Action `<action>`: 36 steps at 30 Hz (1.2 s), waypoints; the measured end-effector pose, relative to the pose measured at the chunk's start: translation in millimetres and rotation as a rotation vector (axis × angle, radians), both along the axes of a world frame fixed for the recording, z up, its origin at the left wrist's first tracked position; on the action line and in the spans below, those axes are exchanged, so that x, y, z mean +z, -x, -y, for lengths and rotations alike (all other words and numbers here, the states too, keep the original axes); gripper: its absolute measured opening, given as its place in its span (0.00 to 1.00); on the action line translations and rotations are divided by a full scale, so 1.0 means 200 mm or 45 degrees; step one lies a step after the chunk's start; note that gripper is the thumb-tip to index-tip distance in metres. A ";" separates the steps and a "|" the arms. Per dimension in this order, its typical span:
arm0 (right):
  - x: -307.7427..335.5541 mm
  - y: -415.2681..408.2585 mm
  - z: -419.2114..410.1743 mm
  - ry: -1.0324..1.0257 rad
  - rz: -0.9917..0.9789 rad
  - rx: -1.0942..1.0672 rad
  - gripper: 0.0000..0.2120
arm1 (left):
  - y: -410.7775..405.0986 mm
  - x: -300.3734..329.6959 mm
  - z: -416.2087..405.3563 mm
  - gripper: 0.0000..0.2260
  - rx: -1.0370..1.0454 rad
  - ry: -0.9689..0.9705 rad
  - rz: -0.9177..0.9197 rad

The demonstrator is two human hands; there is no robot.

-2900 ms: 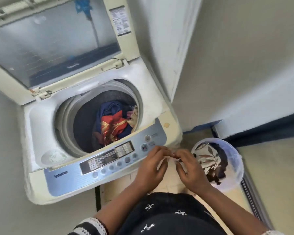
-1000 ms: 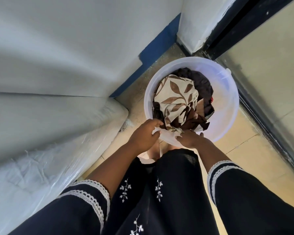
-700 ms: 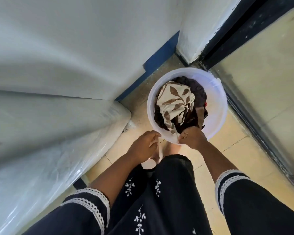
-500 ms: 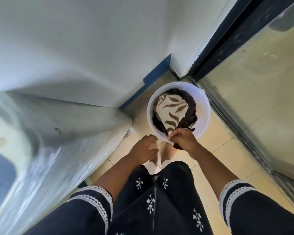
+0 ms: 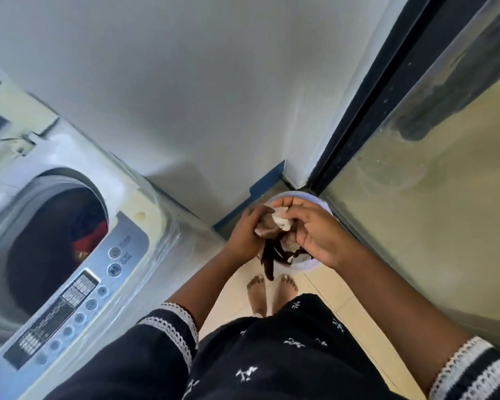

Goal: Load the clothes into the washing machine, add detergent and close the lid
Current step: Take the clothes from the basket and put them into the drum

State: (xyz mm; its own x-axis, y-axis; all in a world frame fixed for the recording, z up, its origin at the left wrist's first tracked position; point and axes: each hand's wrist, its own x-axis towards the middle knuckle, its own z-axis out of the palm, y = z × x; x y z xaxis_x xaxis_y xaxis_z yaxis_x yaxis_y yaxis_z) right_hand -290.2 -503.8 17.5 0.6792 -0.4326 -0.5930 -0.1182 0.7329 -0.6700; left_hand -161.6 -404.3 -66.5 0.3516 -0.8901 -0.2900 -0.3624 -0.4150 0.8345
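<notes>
1. At the left edge of the view stands the top-loading washing machine [image 5: 78,255], its lid raised and out of frame; the drum opening [image 5: 52,241] is clear to receive more, with red and blue clothes [image 5: 90,241] already lying inside. The carry should end over the middle of that opening, not over the control panel [image 5: 72,307].
2. On the tiled floor [image 5: 344,313], in the corner by the dark door frame, sits the pale plastic tub [image 5: 303,265], mostly hidden behind the hands, just beyond the bare feet.
3. Above the tub hangs the bundle of clothes [image 5: 274,241], brown and cream fabric bunched up, with a dark tail dangling towards the toes. I would gather that tail before swinging left, or it may catch on the machine's rim or drop.
4. The right hand [image 5: 315,232] is closed over the bundle's top, fingers curled around the cream cloth.
5. The left hand [image 5: 247,235] clasps the brown side, also gripping, not merely touching.
</notes>
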 end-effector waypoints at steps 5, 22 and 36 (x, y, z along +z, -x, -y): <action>-0.10 0.06 0.02 0.979 -0.542 0.292 0.21 | -0.07 0.26 -0.07 0.20 0.196 0.071 -0.321; 0.26 -0.15 -0.07 2.060 -0.973 0.843 0.20 | -0.17 0.38 -0.28 0.52 0.270 0.151 0.174; 0.22 -0.04 -0.11 1.155 -0.105 0.549 0.46 | -0.13 0.60 -0.18 0.24 0.595 0.311 -1.487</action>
